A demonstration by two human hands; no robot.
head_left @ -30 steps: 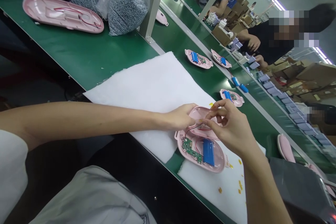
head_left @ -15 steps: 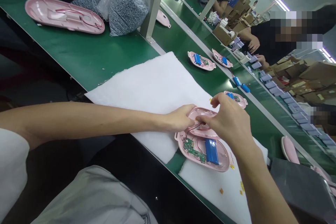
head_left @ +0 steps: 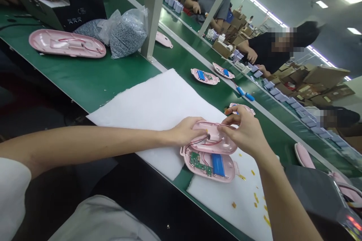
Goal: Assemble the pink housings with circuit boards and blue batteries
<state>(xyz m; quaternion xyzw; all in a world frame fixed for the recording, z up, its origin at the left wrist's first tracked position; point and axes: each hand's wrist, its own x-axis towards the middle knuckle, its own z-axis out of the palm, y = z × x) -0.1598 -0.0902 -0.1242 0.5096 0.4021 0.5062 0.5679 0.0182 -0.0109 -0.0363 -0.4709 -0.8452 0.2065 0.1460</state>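
Note:
My left hand (head_left: 190, 131) is closed on the left end of a pink shell cover (head_left: 226, 145), thumb inside it. My right hand (head_left: 240, 126) pinches the cover's upper right rim. Red and black wires run from inside the cover toward the lower pink shell (head_left: 209, 178), which lies just below it, partly overlapped. That lower shell holds a green circuit board (head_left: 199, 163) at its left and a blue battery (head_left: 218, 165) at its right. Both shells are over white foam sheets (head_left: 152, 98) on the green table.
Another pink shell (head_left: 68, 43) and bags of grey granules (head_left: 128, 34) lie at the upper left by a metal post (head_left: 154, 15). Pink shells with blue batteries (head_left: 205, 77) lie beyond the foam. Yellow tape bits (head_left: 256, 197) and a dark box (head_left: 311, 196) are at right. People work across.
The view has shifted, showing more of the room. My right hand has moved from the wires inside the cover to its upper right rim. The cover's inside is more exposed.

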